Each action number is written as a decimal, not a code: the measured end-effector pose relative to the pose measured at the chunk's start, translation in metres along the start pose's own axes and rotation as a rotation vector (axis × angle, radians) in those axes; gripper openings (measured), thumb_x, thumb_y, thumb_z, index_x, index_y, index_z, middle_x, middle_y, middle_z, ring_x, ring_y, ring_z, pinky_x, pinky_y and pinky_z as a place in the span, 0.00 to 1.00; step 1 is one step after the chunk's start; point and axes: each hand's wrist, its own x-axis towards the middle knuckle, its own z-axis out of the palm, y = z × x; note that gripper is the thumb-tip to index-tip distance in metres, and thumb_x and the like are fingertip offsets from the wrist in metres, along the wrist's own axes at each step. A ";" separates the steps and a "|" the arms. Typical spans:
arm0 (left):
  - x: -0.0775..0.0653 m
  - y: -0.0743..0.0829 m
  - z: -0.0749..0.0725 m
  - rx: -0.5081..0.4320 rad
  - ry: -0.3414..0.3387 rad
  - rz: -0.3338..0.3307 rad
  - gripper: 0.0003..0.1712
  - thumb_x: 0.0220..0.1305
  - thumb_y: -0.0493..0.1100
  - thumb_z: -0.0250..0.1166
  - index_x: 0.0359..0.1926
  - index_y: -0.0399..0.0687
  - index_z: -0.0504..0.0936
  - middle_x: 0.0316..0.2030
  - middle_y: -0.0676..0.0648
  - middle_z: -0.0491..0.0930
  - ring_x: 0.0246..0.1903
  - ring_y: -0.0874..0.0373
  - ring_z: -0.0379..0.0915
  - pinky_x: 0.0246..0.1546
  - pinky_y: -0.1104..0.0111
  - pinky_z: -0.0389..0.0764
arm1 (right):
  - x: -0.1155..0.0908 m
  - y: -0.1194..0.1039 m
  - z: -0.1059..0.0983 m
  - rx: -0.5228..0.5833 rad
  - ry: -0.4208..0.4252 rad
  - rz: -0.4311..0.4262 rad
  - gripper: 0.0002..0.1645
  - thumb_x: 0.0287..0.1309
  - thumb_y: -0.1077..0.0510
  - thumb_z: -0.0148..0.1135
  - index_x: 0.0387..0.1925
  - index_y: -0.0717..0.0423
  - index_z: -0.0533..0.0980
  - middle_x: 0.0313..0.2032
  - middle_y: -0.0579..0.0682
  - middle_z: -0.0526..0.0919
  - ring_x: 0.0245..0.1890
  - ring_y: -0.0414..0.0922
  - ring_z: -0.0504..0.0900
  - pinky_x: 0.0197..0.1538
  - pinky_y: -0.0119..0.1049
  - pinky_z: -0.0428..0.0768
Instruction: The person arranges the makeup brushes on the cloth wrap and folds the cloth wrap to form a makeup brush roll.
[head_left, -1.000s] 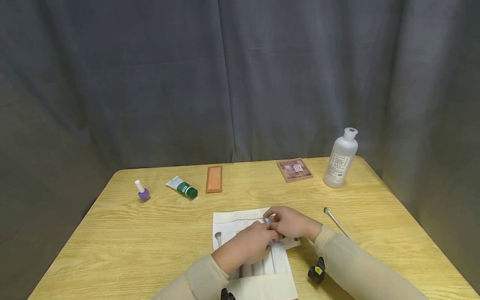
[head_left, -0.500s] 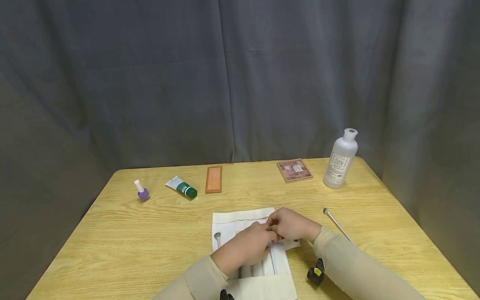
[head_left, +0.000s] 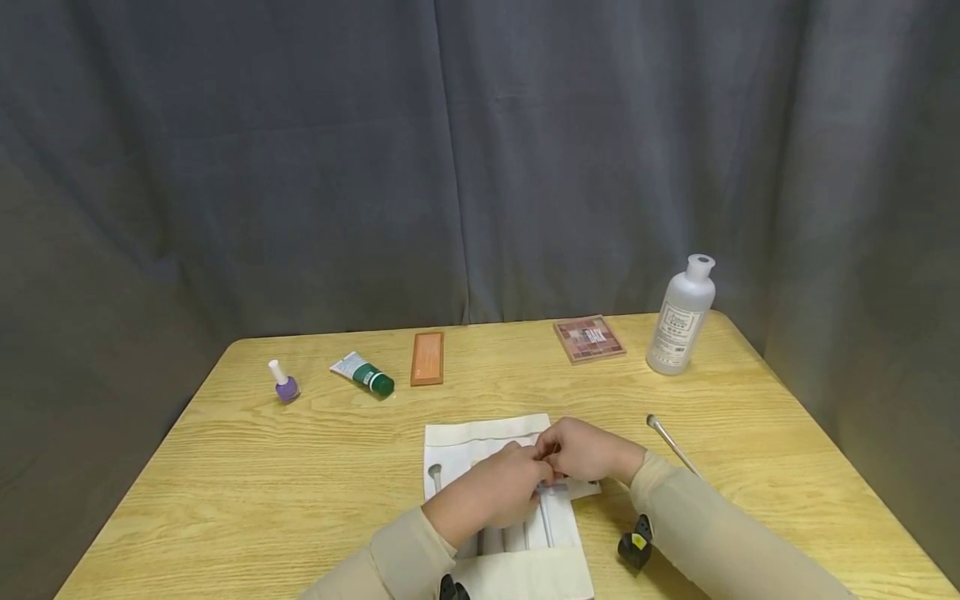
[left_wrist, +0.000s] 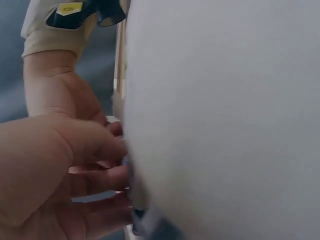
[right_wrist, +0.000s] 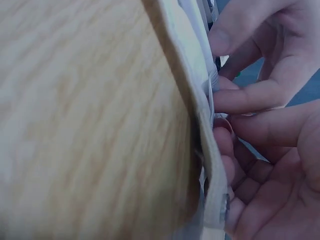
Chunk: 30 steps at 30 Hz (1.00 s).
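Observation:
A white fabric makeup brush roll [head_left: 517, 575] lies unfolded on the table, with several slim makeup brushes in it. My left hand [head_left: 495, 492] reaches over its middle, fingers bent at the fabric band. Beside it, my right hand [head_left: 588, 450] pinches at the upper end of a pale makeup brush [head_left: 546, 525]; the head of that brush is hidden by the fingers. In the right wrist view, the left fingertips [right_wrist: 220, 97] press against the roll just above the right thumb and finger. Another brush [head_left: 436, 477] rests at the roll's left side.
A loose makeup brush [head_left: 675, 446] lies right of the roll. Toward the back are a purple nail polish bottle [head_left: 286, 386], a green-and-white tube [head_left: 363, 374], an orange palette [head_left: 427, 358], a pink palette [head_left: 589, 339] and an upright translucent bottle [head_left: 680, 317].
The right fingers have drawn down and closer to the left hand; the pale tip seen at them a second ago is now hidden. The left hand has barely moved.

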 end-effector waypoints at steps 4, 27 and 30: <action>0.001 0.002 -0.007 -0.025 -0.069 -0.033 0.10 0.64 0.42 0.65 0.45 0.54 0.87 0.41 0.57 0.79 0.36 0.64 0.68 0.44 0.73 0.71 | -0.002 0.003 -0.002 -0.011 -0.008 -0.003 0.15 0.64 0.71 0.56 0.40 0.55 0.86 0.34 0.44 0.86 0.28 0.39 0.75 0.34 0.31 0.75; 0.016 0.009 -0.018 0.028 -0.061 -0.048 0.11 0.69 0.48 0.63 0.33 0.53 0.87 0.35 0.57 0.77 0.39 0.63 0.71 0.36 0.73 0.75 | -0.067 0.033 -0.059 -0.327 0.369 0.080 0.08 0.61 0.62 0.65 0.41 0.61 0.83 0.30 0.45 0.81 0.30 0.40 0.75 0.33 0.36 0.75; 0.018 0.013 -0.015 0.047 -0.062 -0.058 0.15 0.68 0.46 0.63 0.22 0.53 0.81 0.32 0.57 0.73 0.34 0.63 0.66 0.32 0.73 0.72 | -0.074 0.041 -0.065 -0.399 0.404 0.109 0.08 0.58 0.62 0.66 0.39 0.62 0.83 0.29 0.45 0.80 0.28 0.41 0.74 0.33 0.38 0.74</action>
